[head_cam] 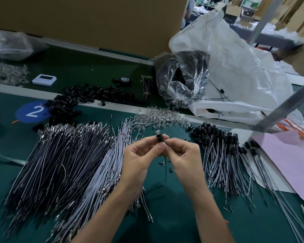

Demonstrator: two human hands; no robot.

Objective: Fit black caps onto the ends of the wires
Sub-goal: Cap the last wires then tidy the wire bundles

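Note:
Both hands meet above the green table at centre. My left hand (140,155) and my right hand (183,154) pinch one black cap (161,138) between their fingertips, with a small clear tip showing at its top. Thin dark wires (165,163) hang down from the cap between my palms. A pile of loose black caps (81,99) lies at the back left. Bare black wires (60,158) and grey wires (111,163) lie in bundles on the left. Wires with caps fitted (223,149) are heaped on the right.
Clear bulbs (161,116) are scattered behind my hands. A clear bag of black parts (182,79) and a big white sack (235,67) stand at the back right. Pink paper (288,158) lies right. A white device (44,79) and tape roll (125,80) sit behind.

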